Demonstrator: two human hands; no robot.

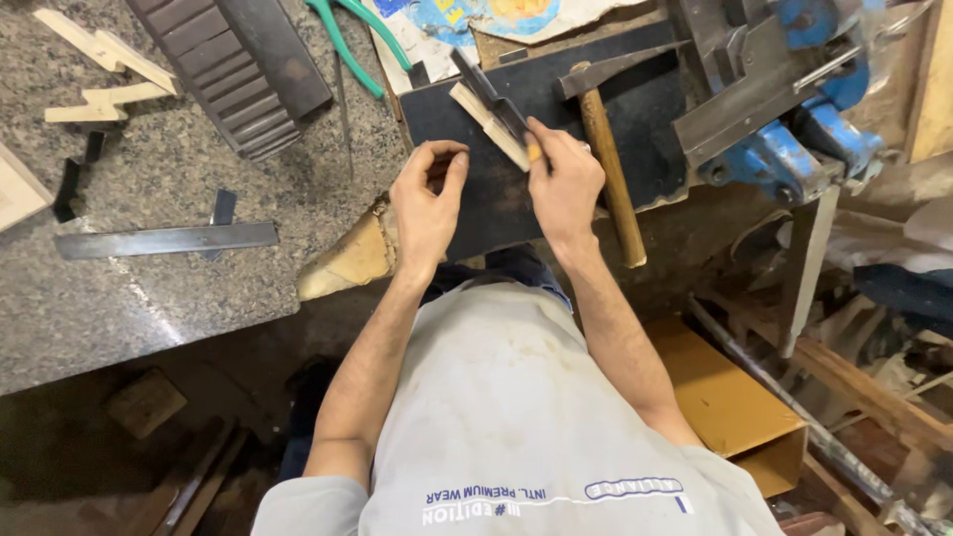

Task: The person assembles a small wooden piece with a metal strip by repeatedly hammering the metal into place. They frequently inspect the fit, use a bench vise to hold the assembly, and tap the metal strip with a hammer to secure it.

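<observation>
The right hand holds a pale wooden strip together with a dark flat metal blade, its fingers closed around both, over the black board on the bench. The left hand is at about nine o'clock from it, fingers curled narrow with thumb and forefinger nearly touching; if they pinch something small, I cannot tell. A hammer lies just at three o'clock of the right hand, and a blue vise farther at two o'clock. In my judgement the blade can slip off the thin strip toward the left fingers, because the grip is only by one hand.
</observation>
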